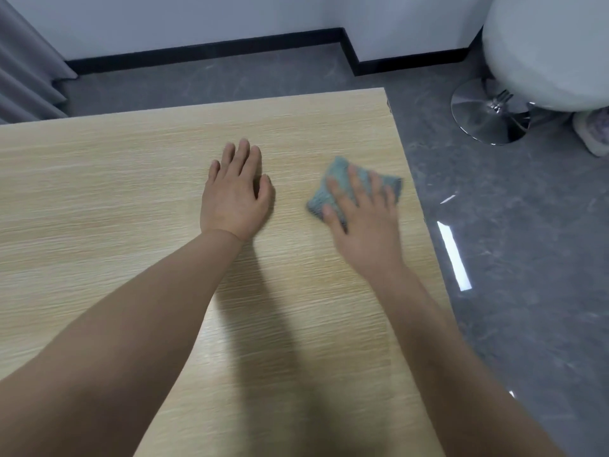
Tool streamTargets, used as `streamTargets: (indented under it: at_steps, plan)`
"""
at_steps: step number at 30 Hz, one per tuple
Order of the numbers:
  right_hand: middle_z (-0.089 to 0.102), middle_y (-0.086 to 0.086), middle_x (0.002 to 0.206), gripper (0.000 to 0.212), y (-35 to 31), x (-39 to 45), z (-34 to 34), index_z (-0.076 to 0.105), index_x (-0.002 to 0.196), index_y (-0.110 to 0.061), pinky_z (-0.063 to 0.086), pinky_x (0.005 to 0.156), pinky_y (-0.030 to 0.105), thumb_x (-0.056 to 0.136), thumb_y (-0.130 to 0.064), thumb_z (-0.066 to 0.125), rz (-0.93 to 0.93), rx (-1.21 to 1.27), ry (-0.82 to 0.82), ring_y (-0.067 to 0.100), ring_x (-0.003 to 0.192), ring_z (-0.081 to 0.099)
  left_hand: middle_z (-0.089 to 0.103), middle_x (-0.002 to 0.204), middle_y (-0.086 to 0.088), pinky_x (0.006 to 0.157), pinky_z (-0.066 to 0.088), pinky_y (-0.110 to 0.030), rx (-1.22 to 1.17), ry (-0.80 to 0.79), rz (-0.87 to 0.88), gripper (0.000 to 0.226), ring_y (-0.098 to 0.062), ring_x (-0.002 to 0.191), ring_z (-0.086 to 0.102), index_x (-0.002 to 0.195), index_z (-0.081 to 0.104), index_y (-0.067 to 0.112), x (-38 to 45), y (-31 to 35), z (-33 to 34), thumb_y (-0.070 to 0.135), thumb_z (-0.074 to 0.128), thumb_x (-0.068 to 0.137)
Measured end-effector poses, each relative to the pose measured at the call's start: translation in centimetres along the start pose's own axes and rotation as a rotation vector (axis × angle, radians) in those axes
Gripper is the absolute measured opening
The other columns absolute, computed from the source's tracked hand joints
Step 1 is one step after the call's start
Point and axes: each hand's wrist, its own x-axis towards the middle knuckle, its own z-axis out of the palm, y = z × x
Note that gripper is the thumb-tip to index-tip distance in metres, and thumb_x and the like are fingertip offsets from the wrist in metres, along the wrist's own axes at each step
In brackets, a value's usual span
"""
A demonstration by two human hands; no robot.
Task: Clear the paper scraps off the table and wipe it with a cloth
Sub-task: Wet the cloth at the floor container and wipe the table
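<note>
Head view, nearest first: two bare forearms reach out over the light wood-grain table (pixel 99 199), with a dark shadow between them. Farther out, the left hand (pixel 235 192) lies flat on the bare wood, fingers straight and together, holding nothing. To its right, near the table's right edge, the right hand (pixel 365 216) presses with spread, straight fingers on the crumpled grey-green cloth (pixel 336 179), which sits flat on the surface; it is slightly blurred. No paper scraps show on the visible tabletop. The cloth looks soft, light and limp, likely to bunch, so a flat palm over its middle should steer it best. Beyond, on the grey floor, stands a white chair (pixel 543 51) on a chrome base.
</note>
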Motion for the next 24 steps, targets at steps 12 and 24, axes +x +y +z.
streamTargets:
  at_steps: [12, 24]
  plan:
    - [0.004, -0.003, 0.159, 0.048, 4.0, -3.1, -0.6, 0.02, 0.146, -0.042, -0.009, 0.116, 0.039, 0.098, -0.051, 0.022, 0.161, 0.031, 0.01, 0.019, 0.146, -0.004, 0.022, 0.156, -0.004, 0.118, 0.004, -0.037, 0.01, 0.04, 0.095, 0.051, -0.019, 0.145, 0.011, 0.146, 0.029, 0.014, -0.7, -0.3, -0.3, 0.028, 0.03, 0.097]
    - [0.006, -0.003, 0.158, 0.05, 0.0, -7.4, 0.1, 0.017, 0.148, -0.036, -0.006, 0.116, 0.035, 0.099, -0.047, 0.02, -0.061, 0.002, -0.06, 0.019, 0.146, -0.001, 0.004, 0.159, 0.0, 0.116, -0.003, -0.036, 0.067, -0.148, 0.181, 0.066, -0.013, 0.145, -0.004, 0.151, 0.011, 0.017, -14.2, 3.7, 1.3, 0.043, 0.004, 0.091]
